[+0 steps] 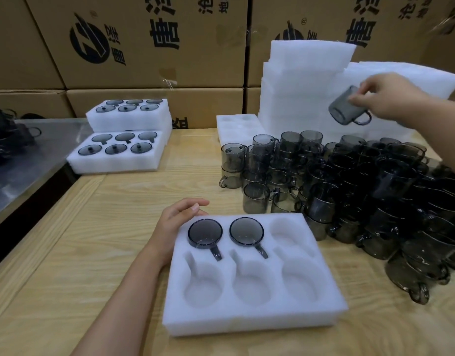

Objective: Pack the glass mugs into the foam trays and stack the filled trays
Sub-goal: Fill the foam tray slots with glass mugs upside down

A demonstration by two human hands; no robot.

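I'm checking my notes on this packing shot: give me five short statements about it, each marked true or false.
1. The near foam tray holds two mugs. True.
2. The right hand is empty. False: it holds a mug in the air above the pile.
3. The left hand rests at the near tray's left edge. True.
4. The loose mugs stand left of the near tray. False: they stand on its right and behind it.
5. The trays at the back left are empty. False: each shows six mugs.
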